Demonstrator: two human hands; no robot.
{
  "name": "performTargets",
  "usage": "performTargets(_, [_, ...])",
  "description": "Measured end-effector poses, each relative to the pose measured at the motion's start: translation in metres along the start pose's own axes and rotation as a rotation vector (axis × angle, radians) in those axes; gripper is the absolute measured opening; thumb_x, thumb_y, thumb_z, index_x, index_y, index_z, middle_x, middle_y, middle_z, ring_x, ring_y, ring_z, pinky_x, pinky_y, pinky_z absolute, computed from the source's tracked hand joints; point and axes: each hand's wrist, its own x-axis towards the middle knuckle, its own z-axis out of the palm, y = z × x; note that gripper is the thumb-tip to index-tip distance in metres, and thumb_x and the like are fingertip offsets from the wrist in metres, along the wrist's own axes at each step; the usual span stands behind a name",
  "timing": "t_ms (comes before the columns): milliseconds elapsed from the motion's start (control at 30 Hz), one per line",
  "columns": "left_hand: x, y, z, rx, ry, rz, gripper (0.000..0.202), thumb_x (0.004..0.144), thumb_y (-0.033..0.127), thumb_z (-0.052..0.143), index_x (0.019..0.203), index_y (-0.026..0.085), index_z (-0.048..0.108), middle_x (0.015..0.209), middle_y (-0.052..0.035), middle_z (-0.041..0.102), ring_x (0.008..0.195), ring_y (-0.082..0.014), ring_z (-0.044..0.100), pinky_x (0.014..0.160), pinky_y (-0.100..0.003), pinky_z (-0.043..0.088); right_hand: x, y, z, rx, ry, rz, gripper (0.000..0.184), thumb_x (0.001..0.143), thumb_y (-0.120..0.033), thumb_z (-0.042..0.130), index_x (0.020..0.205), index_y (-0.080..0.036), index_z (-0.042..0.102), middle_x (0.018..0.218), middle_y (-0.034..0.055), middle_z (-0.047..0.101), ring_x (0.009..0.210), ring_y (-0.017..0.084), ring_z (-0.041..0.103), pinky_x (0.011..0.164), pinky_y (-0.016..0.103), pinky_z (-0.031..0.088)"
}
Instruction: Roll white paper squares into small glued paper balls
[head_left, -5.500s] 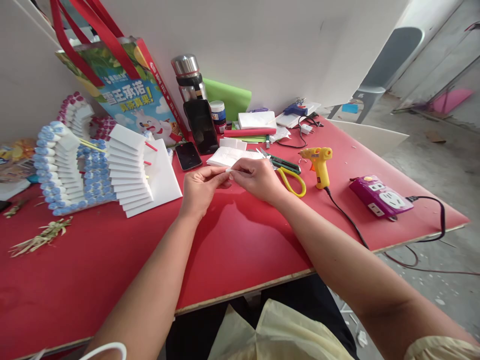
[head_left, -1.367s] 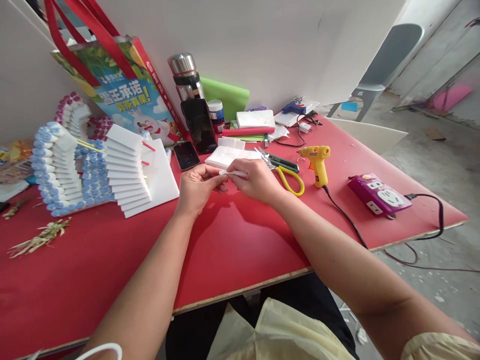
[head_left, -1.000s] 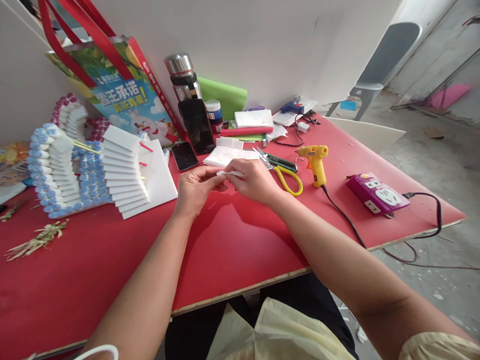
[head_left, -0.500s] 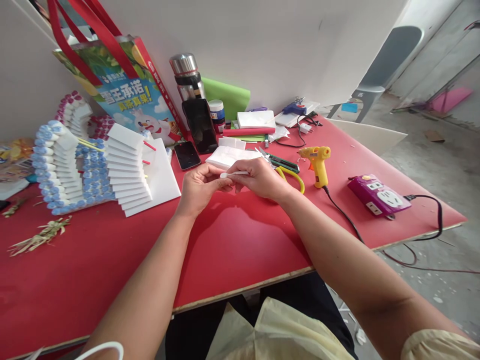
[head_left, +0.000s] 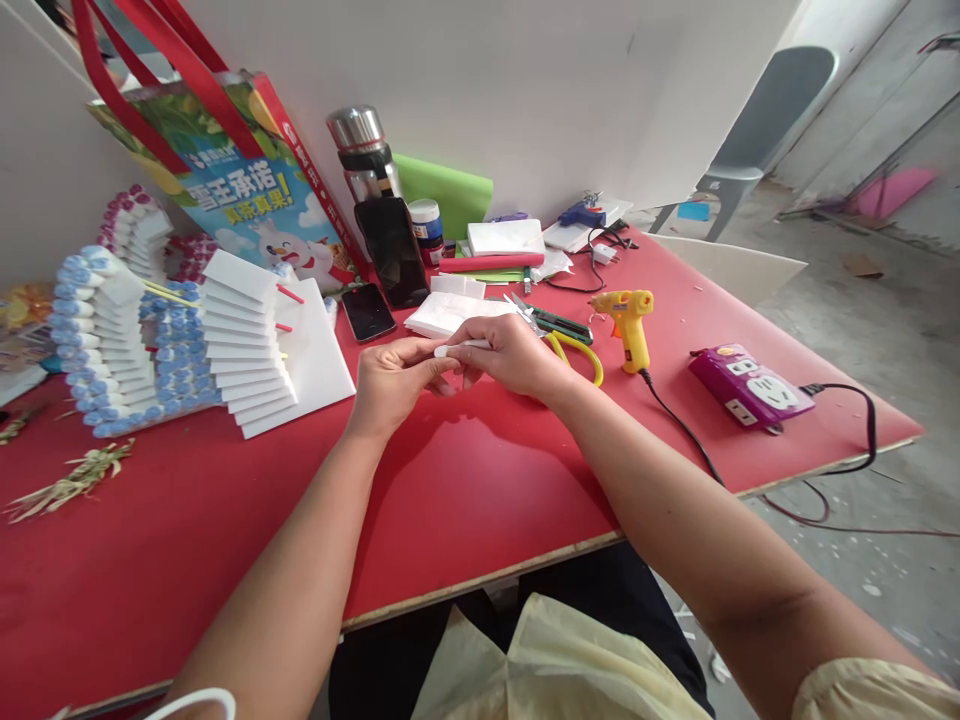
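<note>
A small white rolled stick, which looks like paper, is pinched between my two hands above the red table. My left hand grips its rounded end between thumb and fingers. On the other end, my right hand is closed, with its fingers covering part of the stick. Just behind the hands lies a stack of white paper. Scissors with yellow handles rest beyond my right hand, by a green-and-black cutter.
A yellow glue gun stands at right, its cord running toward a purple power socket. At left are blue-and-white folded-paper pieces and a white fanned stack. Phones, a steel flask and a printed bag stand behind.
The view has shifted slightly, so everything sits a little further left. Both hands keep their pinch on the white stick, with barely any change in finger position.
</note>
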Motion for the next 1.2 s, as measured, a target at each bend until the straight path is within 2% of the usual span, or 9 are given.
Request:
performTargets(300, [0.003,-0.006,0.002,0.003,-0.103,0.020,0.048,0.083,0.052,0.070,0.114,0.016,0.074,0.090,-0.0056,0.076,0.066,-0.0192,0.073,0.072,-0.034,0.063,0.002,0.006,0.006,-0.173,0.154,-0.009,0.017,0.091,-0.029,0.056,0.088,-0.017,0.067,0.067,-0.0001,0.068,0.059,0.014,0.063,0.064,0.027,0.047])
performTargets(467, [0.004,-0.006,0.003,-0.054,-0.042,0.014,0.046,0.082,0.052,0.071,0.109,0.015,0.075,0.089,-0.0067,0.076,0.066,-0.0199,0.073,0.069,-0.033,0.063,0.004,0.006,0.006,-0.116,0.202,0.064,0.018,0.088,-0.033,0.060,0.081,-0.018,0.064,0.064,-0.0003,0.067,0.051,0.014,0.062,0.056,0.026,0.046])
performTargets(600, [0.005,-0.005,0.005,-0.119,-0.045,-0.018,0.043,0.080,0.050,0.073,0.106,0.016,0.074,0.090,-0.0072,0.076,0.062,-0.0179,0.071,0.064,-0.031,0.062,0.005,0.002,0.001,-0.055,0.268,0.067,0.019,0.087,-0.037,0.060,0.086,-0.018,0.062,0.073,0.0007,0.070,0.052,0.013,0.063,0.055,0.026,0.047])
performTargets(767, [0.008,-0.009,0.003,-0.090,-0.054,0.002,0.038,0.082,0.047,0.072,0.102,0.016,0.074,0.075,-0.0037,0.071,0.054,-0.0159,0.066,0.059,-0.029,0.060,0.007,0.006,-0.002,0.008,0.307,0.154,0.020,0.085,-0.032,0.059,0.070,-0.018,0.057,0.056,-0.0003,0.062,0.044,0.012,0.056,0.049,0.026,0.046])
performTargets(867, [0.009,-0.010,0.000,-0.066,-0.063,0.022,0.036,0.083,0.047,0.070,0.099,0.015,0.073,0.081,-0.0051,0.071,0.055,-0.0151,0.065,0.059,-0.029,0.059,0.010,0.012,-0.005,0.175,0.349,0.279,0.021,0.083,-0.029,0.060,0.066,-0.018,0.055,0.052,-0.0001,0.058,0.038,0.011,0.051,0.043,0.025,0.043])
performTargets(933, [0.009,-0.009,-0.003,-0.062,-0.058,0.021,0.036,0.083,0.047,0.070,0.097,0.014,0.072,0.087,-0.0066,0.071,0.055,-0.0141,0.065,0.058,-0.028,0.058,0.011,0.014,-0.008,0.227,0.394,0.295,0.022,0.084,-0.031,0.062,0.068,-0.017,0.056,0.053,-0.0010,0.056,0.039,0.010,0.050,0.043,0.025,0.043])
performTargets(1033, [0.009,-0.007,-0.006,-0.080,-0.078,-0.016,0.035,0.082,0.046,0.072,0.097,0.014,0.072,0.087,-0.0067,0.071,0.056,-0.0132,0.064,0.058,-0.028,0.057,0.010,0.011,-0.010,0.181,0.398,0.145,0.024,0.087,-0.041,0.062,0.083,-0.017,0.061,0.072,0.0022,0.064,0.058,0.012,0.059,0.055,0.025,0.050])
performTargets(1100, [0.010,-0.006,-0.006,-0.105,-0.101,-0.039,0.034,0.081,0.044,0.074,0.096,0.014,0.073,0.082,-0.0055,0.070,0.055,-0.0129,0.063,0.057,-0.027,0.056,0.008,0.007,-0.008,0.059,0.295,0.008,0.030,0.086,-0.044,0.064,0.100,-0.018,0.064,0.094,0.0050,0.069,0.078,0.014,0.064,0.069,0.026,0.053])
performTargets(1200, [0.010,-0.007,-0.006,-0.144,-0.102,-0.068,0.030,0.079,0.041,0.076,0.092,0.014,0.073,0.073,-0.0034,0.067,0.054,-0.0127,0.061,0.055,-0.026,0.053,0.003,0.004,-0.002,-0.228,0.127,-0.131,0.038,0.083,-0.035,0.067,0.118,-0.020,0.063,0.117,0.0080,0.067,0.097,0.019,0.063,0.082,0.031,0.050])
